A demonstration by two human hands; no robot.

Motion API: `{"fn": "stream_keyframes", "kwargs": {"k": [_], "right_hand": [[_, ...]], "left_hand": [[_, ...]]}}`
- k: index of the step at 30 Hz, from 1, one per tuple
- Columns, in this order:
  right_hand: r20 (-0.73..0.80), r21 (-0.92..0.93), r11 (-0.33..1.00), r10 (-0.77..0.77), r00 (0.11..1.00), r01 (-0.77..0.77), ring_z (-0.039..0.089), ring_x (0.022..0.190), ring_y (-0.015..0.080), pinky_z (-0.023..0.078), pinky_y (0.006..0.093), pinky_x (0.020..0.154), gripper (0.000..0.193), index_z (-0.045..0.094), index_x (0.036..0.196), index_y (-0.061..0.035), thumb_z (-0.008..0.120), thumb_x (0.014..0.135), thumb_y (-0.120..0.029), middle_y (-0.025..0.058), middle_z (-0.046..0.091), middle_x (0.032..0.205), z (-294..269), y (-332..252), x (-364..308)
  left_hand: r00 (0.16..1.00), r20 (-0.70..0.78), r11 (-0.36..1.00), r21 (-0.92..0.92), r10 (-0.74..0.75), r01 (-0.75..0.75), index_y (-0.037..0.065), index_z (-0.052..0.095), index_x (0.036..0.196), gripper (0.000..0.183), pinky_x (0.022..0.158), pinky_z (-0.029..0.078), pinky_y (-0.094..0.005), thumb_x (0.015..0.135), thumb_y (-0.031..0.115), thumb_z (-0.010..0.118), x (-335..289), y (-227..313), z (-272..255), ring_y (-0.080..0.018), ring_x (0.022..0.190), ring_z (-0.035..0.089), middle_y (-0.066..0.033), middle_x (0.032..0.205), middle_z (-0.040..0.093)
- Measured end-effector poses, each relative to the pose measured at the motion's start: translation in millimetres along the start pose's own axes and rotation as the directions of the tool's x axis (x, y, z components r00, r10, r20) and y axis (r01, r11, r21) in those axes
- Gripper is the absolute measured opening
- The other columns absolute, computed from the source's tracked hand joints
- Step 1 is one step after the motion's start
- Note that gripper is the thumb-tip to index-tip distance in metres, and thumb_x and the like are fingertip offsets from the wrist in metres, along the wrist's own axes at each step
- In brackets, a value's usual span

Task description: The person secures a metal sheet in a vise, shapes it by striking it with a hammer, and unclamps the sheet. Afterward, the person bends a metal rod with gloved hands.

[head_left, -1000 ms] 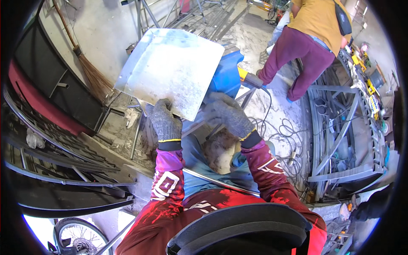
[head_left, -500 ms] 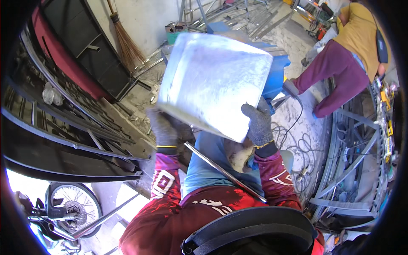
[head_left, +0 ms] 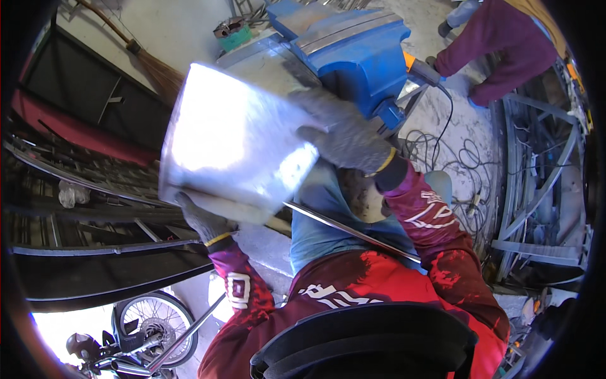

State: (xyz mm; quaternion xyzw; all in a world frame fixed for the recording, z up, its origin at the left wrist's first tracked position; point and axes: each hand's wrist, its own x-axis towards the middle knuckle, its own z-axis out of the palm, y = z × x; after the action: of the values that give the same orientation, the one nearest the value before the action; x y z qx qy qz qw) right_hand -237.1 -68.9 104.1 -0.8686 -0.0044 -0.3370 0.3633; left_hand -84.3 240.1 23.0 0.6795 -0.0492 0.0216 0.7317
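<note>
A shiny silver metal sheet [head_left: 233, 132] with bent-over edges is tilted up in front of me, left of the vise. My left hand [head_left: 207, 221], in a grey knit glove, grips its near left edge; the fingers are partly hidden under the metal. At the right edge my right hand [head_left: 353, 136], gloved alike, has its thumb on the bright face and its fingers along the far side, slightly blurred. Beyond that hand stands a blue bench vise [head_left: 363, 60]. Across my lap lies a thin metal tube [head_left: 353, 232].
An orange-and-black power tool [head_left: 421, 71] sits beside the vise, its cable looping over the floor. Metal frames stand at left and right [head_left: 536, 221]. A co-worker in maroon trousers [head_left: 499, 47] is at the far right. A broom [head_left: 154, 72] leans at the wall; a motorcycle wheel [head_left: 158, 325] is lower left.
Both hands have carried the metal sheet left and nearer, away from in front of the vise, which now shows more fully. The right hand lies farther across its edge. The view has shifted.
</note>
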Motion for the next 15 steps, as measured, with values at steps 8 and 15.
{"fn": "stream_keyframes", "kwargs": {"k": [8,15], "right_hand": [[-0.066,0.288,0.788,0.583,0.81,-0.544,0.064,0.081,0.0137,0.052,0.0279,0.073,0.022,0.066,0.112,-0.0008,0.065,0.091,-0.007,0.0071,0.067,0.091,-84.7,36.8,-152.3],[-0.242,0.779,0.304,0.953,0.183,-0.549,0.065,0.069,0.0193,0.057,0.0335,0.061,0.028,0.06,0.118,0.0017,0.062,0.092,-0.008,0.0127,0.067,0.092,-118.2,72.7,-301.6]], "left_hand": [[0.917,-0.367,0.978,0.183,0.158,-0.096,-0.008,0.062,0.121,0.073,0.088,0.05,-0.0379,0.093,0.06,0.056,162.3,148.6,29.0,-0.0277,0.098,0.062,-0.0167,0.11,0.065],[0.93,0.363,0.461,0.817,0.059,-0.348,-0.008,0.064,0.124,0.087,0.09,0.049,-0.0395,0.089,0.071,0.051,326.7,192.6,137.6,-0.029,0.108,0.064,-0.0223,0.114,0.07]]}}
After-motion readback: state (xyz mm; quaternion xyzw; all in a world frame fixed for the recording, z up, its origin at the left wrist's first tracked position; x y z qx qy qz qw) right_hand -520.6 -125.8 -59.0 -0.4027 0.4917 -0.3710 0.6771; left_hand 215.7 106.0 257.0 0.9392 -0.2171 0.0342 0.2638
